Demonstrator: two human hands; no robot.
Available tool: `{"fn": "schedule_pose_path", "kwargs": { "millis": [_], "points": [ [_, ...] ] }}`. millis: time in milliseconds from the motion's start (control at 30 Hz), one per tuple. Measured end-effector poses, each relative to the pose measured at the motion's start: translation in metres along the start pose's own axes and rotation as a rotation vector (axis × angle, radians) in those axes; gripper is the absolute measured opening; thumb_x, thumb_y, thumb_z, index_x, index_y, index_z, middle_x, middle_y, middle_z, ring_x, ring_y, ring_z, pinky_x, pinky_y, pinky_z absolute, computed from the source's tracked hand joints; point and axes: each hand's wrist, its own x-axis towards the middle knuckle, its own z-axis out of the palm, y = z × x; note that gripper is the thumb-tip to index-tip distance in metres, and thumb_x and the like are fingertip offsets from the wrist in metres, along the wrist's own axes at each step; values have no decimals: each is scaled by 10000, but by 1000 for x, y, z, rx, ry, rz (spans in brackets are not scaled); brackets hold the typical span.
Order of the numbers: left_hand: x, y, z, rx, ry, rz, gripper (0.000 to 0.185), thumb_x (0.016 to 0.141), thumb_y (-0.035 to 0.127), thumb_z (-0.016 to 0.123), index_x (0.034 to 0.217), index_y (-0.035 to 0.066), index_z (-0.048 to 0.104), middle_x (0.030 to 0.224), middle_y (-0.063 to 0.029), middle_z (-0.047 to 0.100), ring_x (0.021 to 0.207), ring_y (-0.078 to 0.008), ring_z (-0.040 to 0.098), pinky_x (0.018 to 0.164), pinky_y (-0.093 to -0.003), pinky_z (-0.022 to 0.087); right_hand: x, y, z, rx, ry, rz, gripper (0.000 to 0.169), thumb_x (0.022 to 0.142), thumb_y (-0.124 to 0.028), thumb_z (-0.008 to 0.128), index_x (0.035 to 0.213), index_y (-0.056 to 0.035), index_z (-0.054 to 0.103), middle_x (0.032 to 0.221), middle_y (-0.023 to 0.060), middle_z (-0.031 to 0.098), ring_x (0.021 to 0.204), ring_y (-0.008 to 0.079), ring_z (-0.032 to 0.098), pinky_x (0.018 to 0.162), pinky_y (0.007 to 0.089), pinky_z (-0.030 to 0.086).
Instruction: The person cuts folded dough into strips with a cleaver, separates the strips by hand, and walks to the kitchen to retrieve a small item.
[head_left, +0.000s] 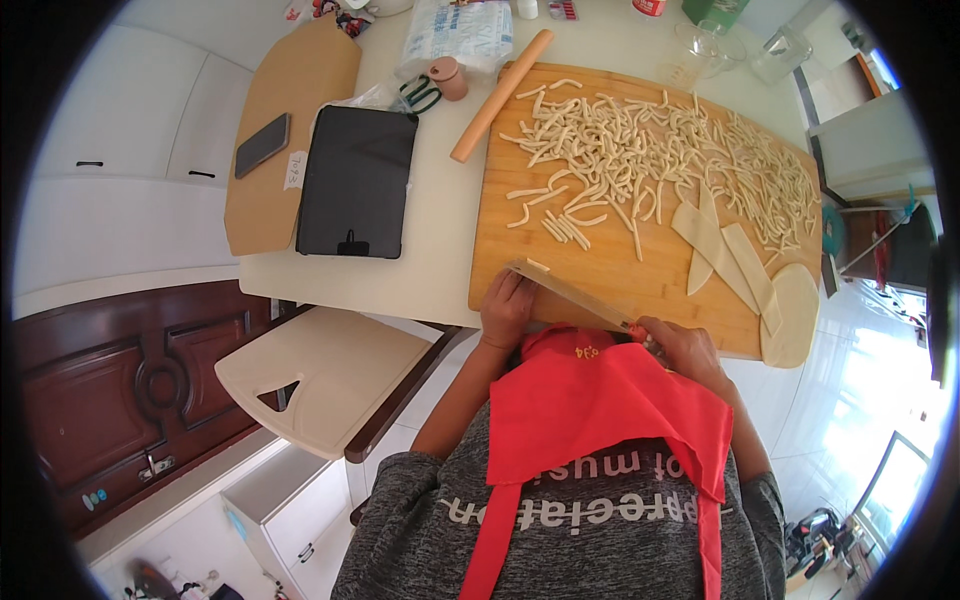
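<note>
My right hand (684, 349) grips the handle of a wide-bladed kitchen knife (574, 291), its blade slanting across the near edge of a wooden board (585, 274). At the blade's far end, my left hand (507, 306) rests on the board with bent fingers against the blade; what lies under the fingertips is hidden. A small cut strip of dough (538, 265) shows just beyond the blade. A few short dough sticks (566, 229) lie farther in. A large spread of cut dough noodles (622, 142) covers the board's far side. Several flat dough pieces (716, 247) overlap at the right, near a rounded dough sheet (791, 315) overhanging the edge.
A wooden rolling pin (502, 96) leans over the board's left edge. Left of it are a black tablet (358, 182), a phone (262, 145) on cardboard (300, 75), scissors (420, 95) and a pink container (448, 78). Glasses (694, 49) stand behind. A beige cutting board (330, 375) rests lower left.
</note>
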Motion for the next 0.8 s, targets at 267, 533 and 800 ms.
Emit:
{"fn": "schedule_pose_path", "kwargs": {
  "millis": [267, 533, 800],
  "points": [
    [-4, -2, 2, -18, 0, -29, 151, 691, 54, 593, 834, 37, 637, 914, -93, 600, 876, -263, 574, 755, -333, 485, 3, 2, 1, -114, -26, 7, 277, 761, -188, 554, 1028, -147, 498, 719, 115, 605, 666, 323, 588, 555, 418, 451],
    [-3, -4, 3, 20, 25, 26, 185, 694, 64, 579, 871, 51, 632, 902, -72, 597, 859, -247, 570, 761, -335, 476, 48, -14, -2, -114, -195, 91, 182, 817, -204, 497, 961, -95, 471, 754, 172, 590, 719, 367, 565, 619, 435, 433],
    [5, -2, -6, 18, 42, -26, 170, 697, 72, 605, 866, 61, 623, 874, -45, 581, 838, -226, 539, 713, -331, 454, 42, -18, 5, -60, -38, 196, 238, 807, -248, 525, 1010, -136, 474, 780, 156, 602, 745, 346, 576, 628, 420, 440]
  ]
}}
